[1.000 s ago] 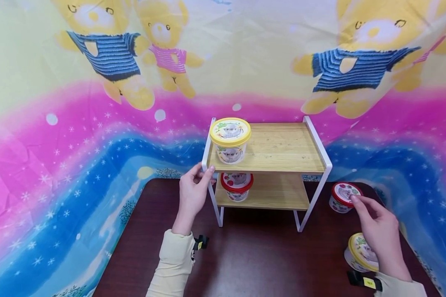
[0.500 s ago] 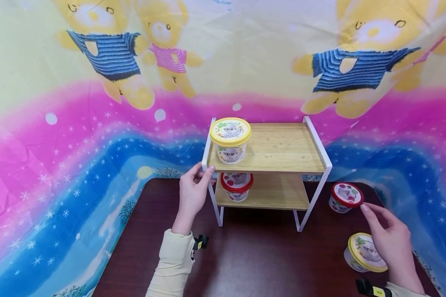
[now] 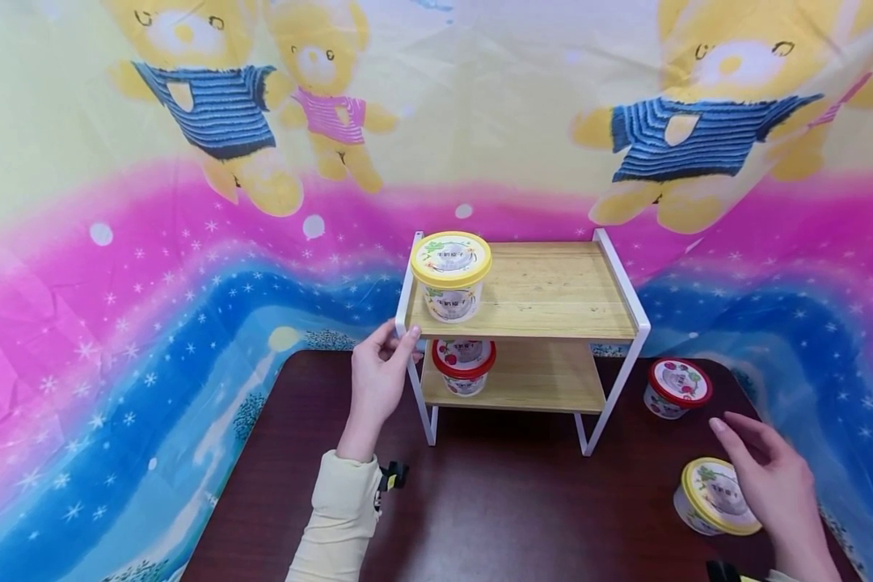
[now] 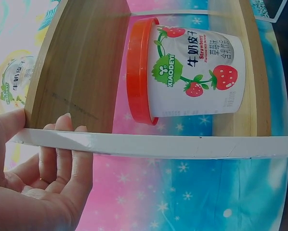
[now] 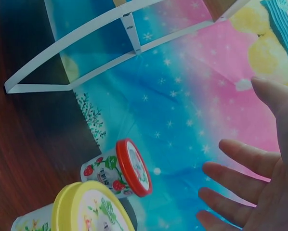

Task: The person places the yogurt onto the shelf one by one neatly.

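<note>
My left hand point(image 3: 381, 372) grips the front left corner of a small two-tier shelf point(image 3: 553, 311); in the left wrist view its thumb and fingers point(image 4: 79, 166) lie round the white frame. A yellow-lidded tub point(image 3: 451, 271) stands on the top tier at the left. Below it, on the lower tier, sits a red-lidded strawberry tub point(image 4: 197, 72). With fingers spread and holding nothing, my right hand point(image 3: 774, 477) hovers beside a second yellow-lidded tub point(image 3: 716, 495) at the table's right. Another red-lidded tub point(image 3: 675, 388) stands just behind that one.
The shelf stands at the back of a dark wooden table point(image 3: 509, 509). Behind and around it hangs a cloth backdrop point(image 3: 524, 145) printed with bears and snowflakes. White metal legs point(image 3: 611, 396) carry the shelf, with bare board on both tiers right of the tubs.
My right hand has come away from the red-lidded tub on the right, moving back and to the right, and its fingers have spread. The left hand keeps its place on the shelf.
</note>
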The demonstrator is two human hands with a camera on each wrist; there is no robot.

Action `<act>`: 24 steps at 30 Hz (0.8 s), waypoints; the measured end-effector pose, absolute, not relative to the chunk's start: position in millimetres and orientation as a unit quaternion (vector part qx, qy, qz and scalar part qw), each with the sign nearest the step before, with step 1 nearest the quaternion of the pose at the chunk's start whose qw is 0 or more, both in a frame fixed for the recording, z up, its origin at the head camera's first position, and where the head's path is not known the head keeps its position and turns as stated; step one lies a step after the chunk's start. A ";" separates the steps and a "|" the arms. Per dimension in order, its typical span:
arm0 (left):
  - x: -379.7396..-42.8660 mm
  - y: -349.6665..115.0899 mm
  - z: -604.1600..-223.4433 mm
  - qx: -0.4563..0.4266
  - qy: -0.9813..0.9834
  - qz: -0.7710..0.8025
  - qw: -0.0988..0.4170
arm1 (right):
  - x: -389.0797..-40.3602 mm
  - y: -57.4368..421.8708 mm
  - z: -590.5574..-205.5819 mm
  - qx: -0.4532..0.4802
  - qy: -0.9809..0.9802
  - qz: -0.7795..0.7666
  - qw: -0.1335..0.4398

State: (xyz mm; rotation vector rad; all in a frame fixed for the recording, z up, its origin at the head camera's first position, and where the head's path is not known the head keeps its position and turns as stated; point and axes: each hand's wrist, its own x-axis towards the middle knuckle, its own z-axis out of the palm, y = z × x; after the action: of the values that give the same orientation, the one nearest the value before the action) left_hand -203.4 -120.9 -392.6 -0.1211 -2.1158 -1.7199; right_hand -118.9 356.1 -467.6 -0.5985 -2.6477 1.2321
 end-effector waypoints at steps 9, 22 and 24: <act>-203.0 -120.7 -392.9 -0.043 -0.761 -0.615 0.204 | -115.0 365.1 -477.0 -0.203 -0.899 0.388 0.013; -202.4 -120.9 -392.4 -0.043 -0.759 -0.617 0.203 | -116.6 378.4 -499.6 -0.187 -0.908 0.368 -0.077; -202.3 -121.0 -392.6 -0.043 -0.759 -0.617 0.202 | -116.2 380.8 -504.2 -0.171 -0.911 0.367 -0.084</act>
State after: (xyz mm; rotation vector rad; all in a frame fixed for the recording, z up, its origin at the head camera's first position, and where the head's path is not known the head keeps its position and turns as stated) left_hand -202.3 -121.0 -392.6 -0.1205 -2.1193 -1.7232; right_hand -116.2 380.8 -504.2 -0.5670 -3.0244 1.2182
